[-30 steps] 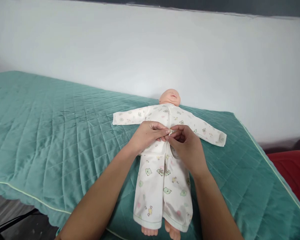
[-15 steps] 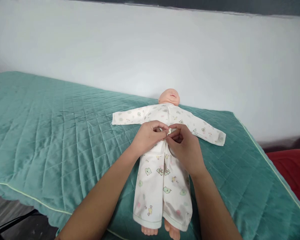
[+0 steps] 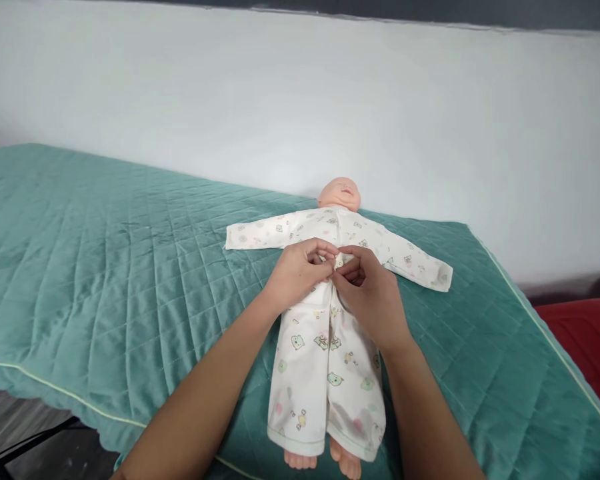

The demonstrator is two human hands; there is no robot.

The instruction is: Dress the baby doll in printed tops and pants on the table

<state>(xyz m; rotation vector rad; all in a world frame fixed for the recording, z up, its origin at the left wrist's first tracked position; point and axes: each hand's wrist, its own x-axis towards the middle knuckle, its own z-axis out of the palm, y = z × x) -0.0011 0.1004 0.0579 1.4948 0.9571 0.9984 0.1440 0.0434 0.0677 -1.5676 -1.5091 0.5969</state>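
Note:
A baby doll (image 3: 340,192) lies on its back on a teal quilted mattress (image 3: 105,267), its head toward the wall. It wears a white printed shirt (image 3: 270,232) with the sleeves spread out, and matching trousers (image 3: 325,373); its bare feet (image 3: 325,460) stick out below. My left hand (image 3: 297,272) and my right hand (image 3: 370,293) meet over the doll's belly. Both pinch the shirt's front opening at a small button (image 3: 338,263) between their fingertips.
A white wall runs behind the mattress. A red object (image 3: 585,347) stands on the floor at the right, beyond the mattress edge. At the lower left a dark frame leg (image 3: 25,447) shows under the mattress.
Both hands have shifted slightly up the doll's body along the shirt front and stay pinched together. The doll has not moved.

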